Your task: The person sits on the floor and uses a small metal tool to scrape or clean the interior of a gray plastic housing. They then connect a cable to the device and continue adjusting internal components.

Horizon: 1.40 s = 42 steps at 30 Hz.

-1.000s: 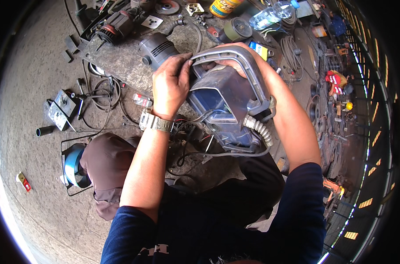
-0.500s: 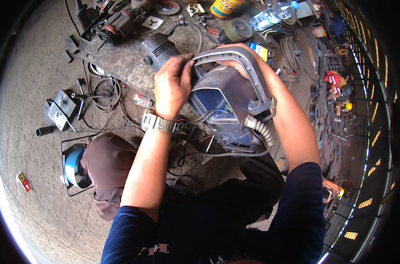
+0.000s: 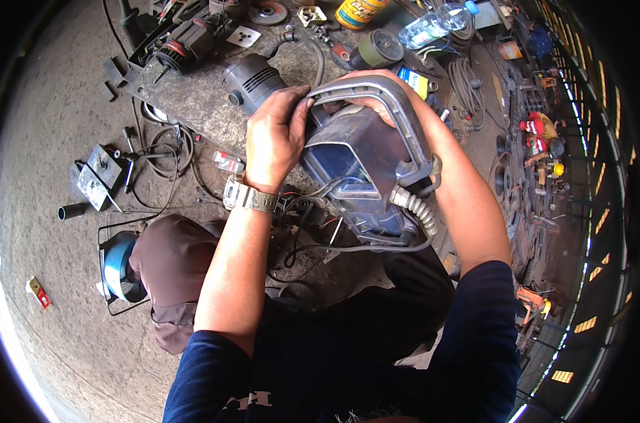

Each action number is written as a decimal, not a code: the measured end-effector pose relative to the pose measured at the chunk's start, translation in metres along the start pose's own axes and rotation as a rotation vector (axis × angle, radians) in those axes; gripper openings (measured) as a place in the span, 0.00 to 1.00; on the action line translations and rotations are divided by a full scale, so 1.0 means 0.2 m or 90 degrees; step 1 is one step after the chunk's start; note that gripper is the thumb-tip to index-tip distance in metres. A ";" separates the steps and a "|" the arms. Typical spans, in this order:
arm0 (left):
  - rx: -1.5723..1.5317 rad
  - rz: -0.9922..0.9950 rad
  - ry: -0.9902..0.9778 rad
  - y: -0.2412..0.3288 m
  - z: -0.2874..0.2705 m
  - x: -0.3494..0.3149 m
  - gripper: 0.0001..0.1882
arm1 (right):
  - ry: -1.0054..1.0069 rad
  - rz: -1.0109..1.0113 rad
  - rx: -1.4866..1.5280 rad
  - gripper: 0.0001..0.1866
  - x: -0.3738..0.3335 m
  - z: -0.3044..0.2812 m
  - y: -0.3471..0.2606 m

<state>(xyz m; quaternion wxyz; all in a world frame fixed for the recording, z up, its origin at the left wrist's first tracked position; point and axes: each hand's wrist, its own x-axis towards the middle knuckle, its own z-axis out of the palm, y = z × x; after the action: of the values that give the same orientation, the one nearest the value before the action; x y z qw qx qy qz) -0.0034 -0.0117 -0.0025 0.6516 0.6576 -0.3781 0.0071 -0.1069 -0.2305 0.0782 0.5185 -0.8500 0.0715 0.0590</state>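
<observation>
Between my hands I hold a dark power tool (image 3: 385, 151) with a loop handle, an open hollow housing, loose wires and a ribbed cord sleeve. Its round vented motor end (image 3: 251, 79) points to the far left. My left hand (image 3: 276, 134) is closed on the tool near the handle's left end, thumb pressed up against it. On the far side, my right hand (image 3: 378, 95) reaches round under the handle (image 3: 404, 113) and grips there; most of its fingers are hidden. A black cord (image 3: 348, 248) loops below the housing, over my lap.
On the stone slab (image 3: 193, 106) lie a second motor (image 3: 186, 46), a grinding disc (image 3: 268, 11) and small parts. A water bottle (image 3: 436, 25), yellow can (image 3: 360, 11) and coiled cable (image 3: 466, 88) stand beyond. A T-handled tool (image 3: 131, 156) lies left; metal bars (image 3: 595, 211) line the right.
The tool's motor end has shifted very slightly left, with my left hand still on it. Otherwise both hands keep their places.
</observation>
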 end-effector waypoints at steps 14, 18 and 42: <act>0.086 0.059 -0.004 -0.01 -0.02 0.00 0.10 | 0.027 -0.011 -0.088 0.14 0.01 0.01 -0.01; 0.078 0.052 -0.008 0.00 -0.02 0.01 0.10 | 0.012 0.011 0.000 0.15 0.01 0.01 0.00; 0.071 0.092 -0.082 0.00 -0.05 0.03 0.19 | 0.114 0.220 0.347 0.14 -0.04 0.08 -0.08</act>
<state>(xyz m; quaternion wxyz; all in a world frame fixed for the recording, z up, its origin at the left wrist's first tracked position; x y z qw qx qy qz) 0.0062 -0.0054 0.0024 0.5862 0.6627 -0.4650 0.0327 -0.1115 -0.2089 0.0864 0.7010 -0.6569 0.2732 0.0500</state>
